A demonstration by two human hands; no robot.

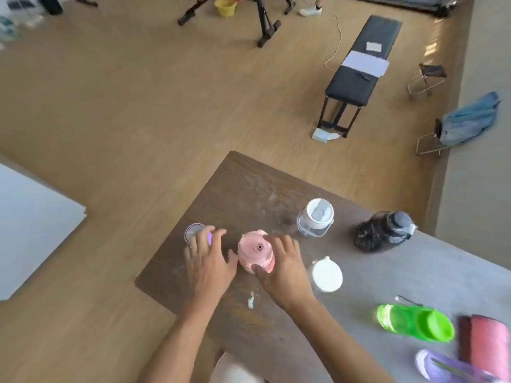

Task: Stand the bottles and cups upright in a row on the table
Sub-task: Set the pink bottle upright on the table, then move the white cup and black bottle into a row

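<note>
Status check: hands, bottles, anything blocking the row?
Right hand gripping upright pink bottle; left hand open by purple cup. Green bottle lying down. Nothing blocking the row.

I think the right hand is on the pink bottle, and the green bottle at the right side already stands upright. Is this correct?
Not quite. The right hand is on the pink bottle, but the green bottle does not stand upright: the head view shows it lying on its side on the table.
</note>
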